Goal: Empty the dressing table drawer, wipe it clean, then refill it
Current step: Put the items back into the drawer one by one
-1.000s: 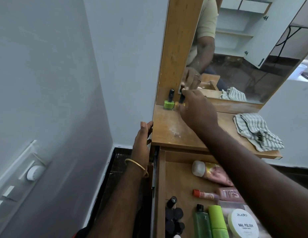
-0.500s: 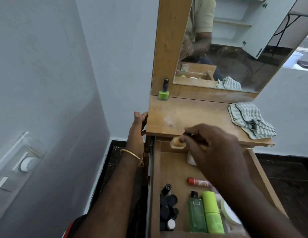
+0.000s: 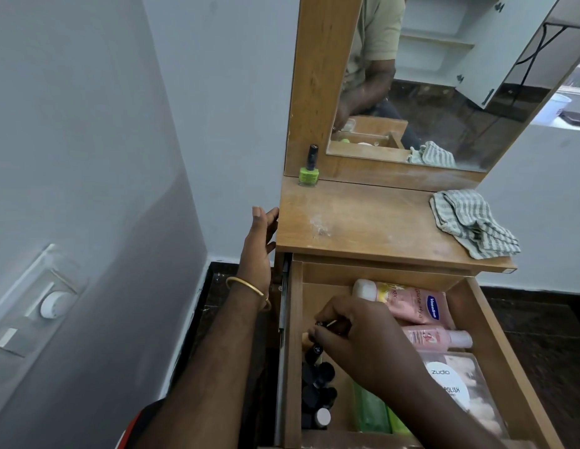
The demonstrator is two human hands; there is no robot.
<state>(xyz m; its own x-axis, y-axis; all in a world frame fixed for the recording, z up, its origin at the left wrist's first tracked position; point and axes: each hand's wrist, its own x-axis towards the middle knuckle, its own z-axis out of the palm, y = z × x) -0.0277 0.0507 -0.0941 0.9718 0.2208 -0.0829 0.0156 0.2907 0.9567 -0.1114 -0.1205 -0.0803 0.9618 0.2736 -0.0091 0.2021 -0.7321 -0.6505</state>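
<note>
I judged this the refilling step. My right hand (image 3: 353, 338) was down in the open drawer (image 3: 495, 338), fingertips pinched on a small nail-polish bottle (image 3: 324, 326) at the far end of the row of dark-capped bottles (image 3: 317, 384) along the left wall. My left hand (image 3: 261, 241) rested, fingers straight, against the tabletop's (image 3: 372, 222) left edge. Next I would need to release it upright, then reach far for the green polish bottle (image 3: 309, 171) by the mirror.
</note>
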